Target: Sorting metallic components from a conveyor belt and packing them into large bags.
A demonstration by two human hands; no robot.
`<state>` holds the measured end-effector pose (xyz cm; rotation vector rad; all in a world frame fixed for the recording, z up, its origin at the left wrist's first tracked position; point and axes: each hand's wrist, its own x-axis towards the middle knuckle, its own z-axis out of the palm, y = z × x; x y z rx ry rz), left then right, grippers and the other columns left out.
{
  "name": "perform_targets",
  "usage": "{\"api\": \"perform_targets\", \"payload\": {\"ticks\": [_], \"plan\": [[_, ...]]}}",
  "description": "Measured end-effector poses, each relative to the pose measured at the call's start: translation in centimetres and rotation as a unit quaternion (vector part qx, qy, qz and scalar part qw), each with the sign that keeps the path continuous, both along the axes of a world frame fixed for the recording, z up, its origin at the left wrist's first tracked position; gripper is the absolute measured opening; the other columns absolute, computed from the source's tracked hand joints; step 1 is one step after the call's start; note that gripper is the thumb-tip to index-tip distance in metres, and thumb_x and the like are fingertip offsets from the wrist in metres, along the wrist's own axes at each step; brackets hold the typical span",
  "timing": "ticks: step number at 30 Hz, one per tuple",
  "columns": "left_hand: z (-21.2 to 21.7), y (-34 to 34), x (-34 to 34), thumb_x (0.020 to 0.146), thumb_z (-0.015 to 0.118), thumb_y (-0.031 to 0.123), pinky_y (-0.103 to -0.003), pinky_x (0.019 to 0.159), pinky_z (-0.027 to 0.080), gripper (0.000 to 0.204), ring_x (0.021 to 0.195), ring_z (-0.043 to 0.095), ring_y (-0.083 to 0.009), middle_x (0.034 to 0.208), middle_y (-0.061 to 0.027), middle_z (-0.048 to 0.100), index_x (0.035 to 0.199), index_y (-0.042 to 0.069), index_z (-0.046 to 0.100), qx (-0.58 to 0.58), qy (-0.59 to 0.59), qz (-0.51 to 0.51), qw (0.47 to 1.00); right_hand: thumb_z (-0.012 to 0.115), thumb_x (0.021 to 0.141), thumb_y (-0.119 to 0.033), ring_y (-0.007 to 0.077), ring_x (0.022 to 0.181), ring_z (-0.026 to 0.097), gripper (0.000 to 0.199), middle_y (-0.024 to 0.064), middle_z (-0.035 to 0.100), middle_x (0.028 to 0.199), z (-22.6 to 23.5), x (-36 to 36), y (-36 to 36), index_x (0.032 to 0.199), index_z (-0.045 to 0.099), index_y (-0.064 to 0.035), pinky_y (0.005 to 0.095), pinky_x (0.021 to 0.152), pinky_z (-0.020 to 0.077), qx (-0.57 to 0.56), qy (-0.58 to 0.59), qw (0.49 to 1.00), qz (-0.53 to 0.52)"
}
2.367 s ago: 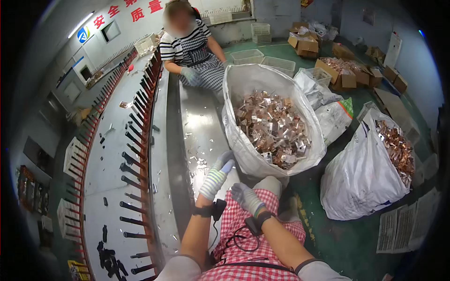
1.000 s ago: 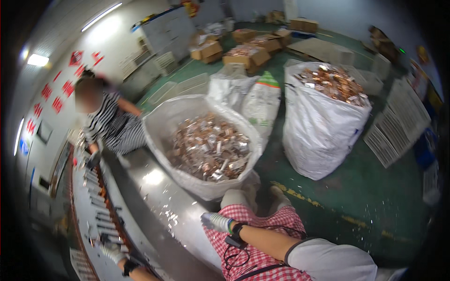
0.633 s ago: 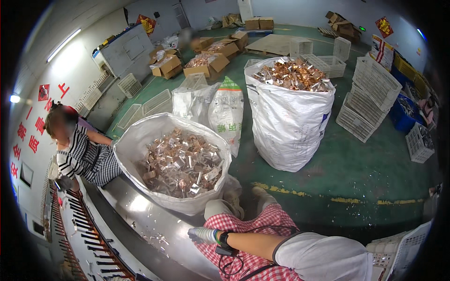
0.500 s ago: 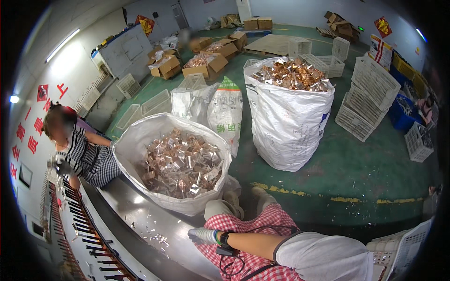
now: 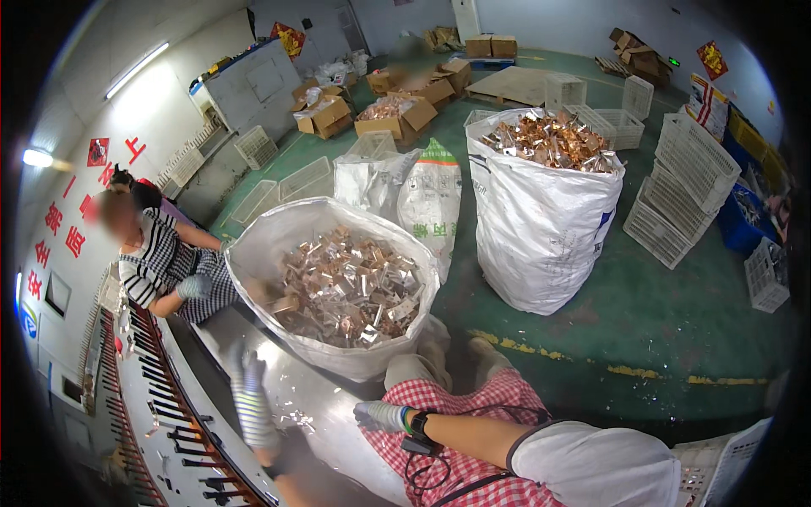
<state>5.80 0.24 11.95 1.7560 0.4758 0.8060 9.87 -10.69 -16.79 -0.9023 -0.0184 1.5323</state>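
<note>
My left hand (image 5: 252, 395), in a striped grey-white glove, is raised over the metal bench (image 5: 346, 439), beside the near left side of a wide white sack. Its fingers point away from me and look apart, slightly blurred; I see nothing in them. That open sack (image 5: 338, 359) is filled with small bent metal pieces (image 5: 351, 287), silvery and coppery. In a similar glove, my right hand (image 5: 382, 416) rests on the red-and-white checked apron (image 5: 448, 393) at my lap, fingers loosely extended, holding nothing visible. Small metal scraps (image 5: 297, 420) lie on the bench near my left hand.
A co-worker (image 5: 169, 253) in a checked apron sits left of the sack. Along the left runs a machine (image 5: 186, 431) with rows of dark-handled rods. A taller full sack (image 5: 545, 237) stands on the green floor, with plastic crates (image 5: 676, 203) to its right and cardboard boxes (image 5: 397, 118) behind.
My left hand has come into view over the bench. The whole view has shifted slightly, while my right hand stays on my lap. The co-worker's gloved hand has moved toward their lap.
</note>
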Motion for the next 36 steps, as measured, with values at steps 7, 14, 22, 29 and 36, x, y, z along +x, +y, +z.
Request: {"api": "perform_targets", "payload": {"ticks": [7, 14, 22, 29, 36], "plan": [[-1.9, -6.9, -3.0, 0.093, 0.050, 0.029, -0.036, 0.102, 0.033, 0.053, 0.122, 0.040, -0.0259, 0.137, -0.0131, 0.039, 0.136, 0.002, 0.036, -0.154, 0.040, 0.104, 0.982, 0.049, 0.089, -0.040, 0.0264, 0.110, 0.049, 0.049, 0.0127, 0.052, 0.121, -0.3, 0.9, -0.2, 0.121, 0.047, -0.0037, 0.0381, 0.092, 0.0418, 0.000, 0.012, 1.000, -0.021], [-4.6, -6.0, -8.2, 0.090, 0.053, 0.018, -0.028, 0.084, 0.045, 0.043, 0.090, 0.052, -0.0142, 0.104, -0.0058, 0.053, 0.129, 0.005, 0.041, -0.201, -0.084, 0.203, 0.955, 0.053, 0.088, -0.035, 0.0221, 0.100, 0.051, 0.038, 0.0089, 0.055, 0.111, -0.3, 0.9, 1.1, 0.114, 0.051, -0.0067, 0.0363, 0.088, 0.0422, 0.022, 0.025, 0.999, -0.026], [-7.6, -0.7, -14.3, 0.090, 0.056, 0.023, -0.030, 0.093, 0.039, 0.054, 0.110, 0.044, -0.0150, 0.128, -0.0095, 0.043, 0.134, -0.002, 0.036, -0.112, -0.178, 0.378, 0.902, 0.060, 0.085, -0.030, 0.0270, 0.108, 0.052, 0.039, 0.0134, 0.053, 0.118, 0.6, 0.8, -0.4, 0.113, 0.051, -0.0042, 0.0406, 0.096, 0.0408, -0.009, 0.069, 0.997, -0.033], [-7.5, 9.9, -22.9, 0.094, 0.048, 0.031, -0.037, 0.103, 0.034, 0.053, 0.117, 0.043, -0.0230, 0.128, -0.0145, 0.040, 0.137, 0.004, 0.032, 0.053, -0.240, 0.468, 0.849, 0.064, 0.082, -0.030, 0.0306, 0.111, 0.049, 0.047, 0.0152, 0.051, 0.120, 0.6, -0.8, 0.2, 0.115, 0.049, -0.0004, 0.0416, 0.096, 0.0401, -0.002, 0.054, 0.998, -0.019], [-8.6, 16.7, -21.3, 0.094, 0.046, 0.029, -0.028, 0.083, 0.041, 0.031, 0.089, 0.052, -0.0148, 0.103, -0.0046, 0.057, 0.107, 0.003, 0.056, -0.184, -0.378, 0.386, 0.821, 0.057, 0.086, -0.030, 0.0307, 0.108, 0.051, 0.049, 0.0176, 0.050, 0.120, 0.1, 2.4, -0.7, 0.120, 0.044, 0.0014, 0.0426, 0.094, 0.0423, -0.023, 0.030, 0.998, -0.051]]}}
